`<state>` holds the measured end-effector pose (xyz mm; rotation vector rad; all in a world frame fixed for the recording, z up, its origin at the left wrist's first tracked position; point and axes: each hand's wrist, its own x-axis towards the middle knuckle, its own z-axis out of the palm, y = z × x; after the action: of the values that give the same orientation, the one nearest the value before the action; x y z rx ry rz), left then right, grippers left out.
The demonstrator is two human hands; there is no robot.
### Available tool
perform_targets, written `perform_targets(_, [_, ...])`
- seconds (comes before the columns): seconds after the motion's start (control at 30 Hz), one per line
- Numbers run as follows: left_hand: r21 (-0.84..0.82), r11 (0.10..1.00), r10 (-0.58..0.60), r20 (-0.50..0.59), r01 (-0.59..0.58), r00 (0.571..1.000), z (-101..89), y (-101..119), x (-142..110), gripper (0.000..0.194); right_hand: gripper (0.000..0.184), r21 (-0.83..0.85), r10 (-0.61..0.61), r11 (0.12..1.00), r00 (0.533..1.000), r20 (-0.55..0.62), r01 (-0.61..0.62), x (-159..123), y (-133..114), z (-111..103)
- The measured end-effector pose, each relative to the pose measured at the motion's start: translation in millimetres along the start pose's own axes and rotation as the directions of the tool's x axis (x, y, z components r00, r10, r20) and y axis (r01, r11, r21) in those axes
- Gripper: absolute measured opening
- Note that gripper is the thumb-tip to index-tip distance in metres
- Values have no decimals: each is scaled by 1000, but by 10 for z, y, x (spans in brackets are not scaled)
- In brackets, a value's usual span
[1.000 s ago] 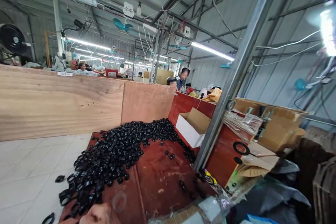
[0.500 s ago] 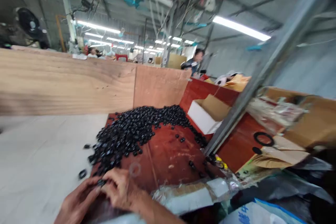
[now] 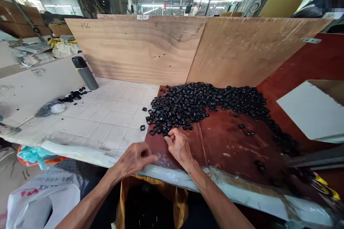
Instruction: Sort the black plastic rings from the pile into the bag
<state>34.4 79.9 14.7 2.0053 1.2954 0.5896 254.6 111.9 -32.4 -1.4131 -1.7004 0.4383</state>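
A heap of small black plastic rings (image 3: 188, 103) lies on the dark red board (image 3: 220, 143). At its near edge my right hand (image 3: 179, 146) has thumb and forefinger pinched on a black ring, mostly hidden by the fingertips. My left hand (image 3: 135, 159) hovers over the table's front edge, left of the right hand. Its fingers are loosely bent and apart, a little blurred, and nothing shows in them. Below both hands an orange-yellow bag (image 3: 122, 204) gapes open, dark inside. One loose ring (image 3: 142, 127) sits on the white surface beside the heap.
A wooden panel (image 3: 139, 50) closes off the back. On the left stand a grey bottle (image 3: 87, 75) and a small group of black pieces (image 3: 72, 96). A white box (image 3: 309, 111) is at right, near a yellow-handled tool (image 3: 325, 186). A white sack (image 3: 45, 193) hangs lower left.
My view has swung left and down. The hands were together around a small black ring; now they are apart, the right at the heap and the left nearer the table edge.
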Motion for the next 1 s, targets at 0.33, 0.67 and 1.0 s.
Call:
perform_targets(0.33, [331,937,13,-365,116,931,400,-370,536,7,11,-219,-149,960,980,132,176,29,122,110])
perform_targets(0.67, [260,958,201,-290,-126,936,456,-293,621,23,13,-107,-122,985,987,101,132,33,147,77])
perform_targets(1.0, [-603,797,-87,-159,-27,983,375,-281,571,29,32,304,-139,948,982,131,94,95,21,33])
